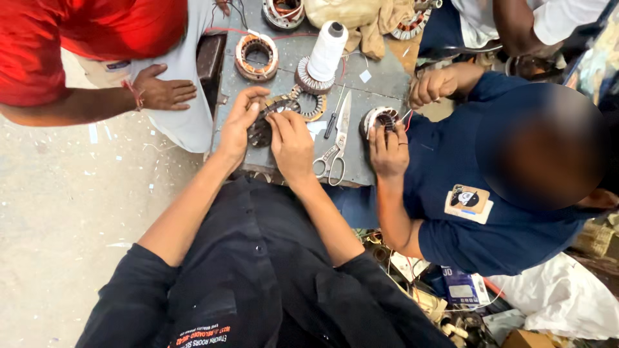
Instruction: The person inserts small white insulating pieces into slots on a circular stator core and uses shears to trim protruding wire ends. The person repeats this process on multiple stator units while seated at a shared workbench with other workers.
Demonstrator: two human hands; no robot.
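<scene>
Both hands on the dark stator core (263, 129), near edge of the grey table (380, 77), roughly centre frame. Left hand (237, 122) curled round its 9 o'clock rim, thumb on top. Right hand (291, 143) at 3 o'clock, fingertips pinched on the core's top face; can't tell what they pinch. Scissors (335, 147) just beside right hand at 3 o'clock. White thread spool (326, 51) at 1 o'clock. Co-worker's hand (388, 149) on another stator (380, 118) further right.
</scene>
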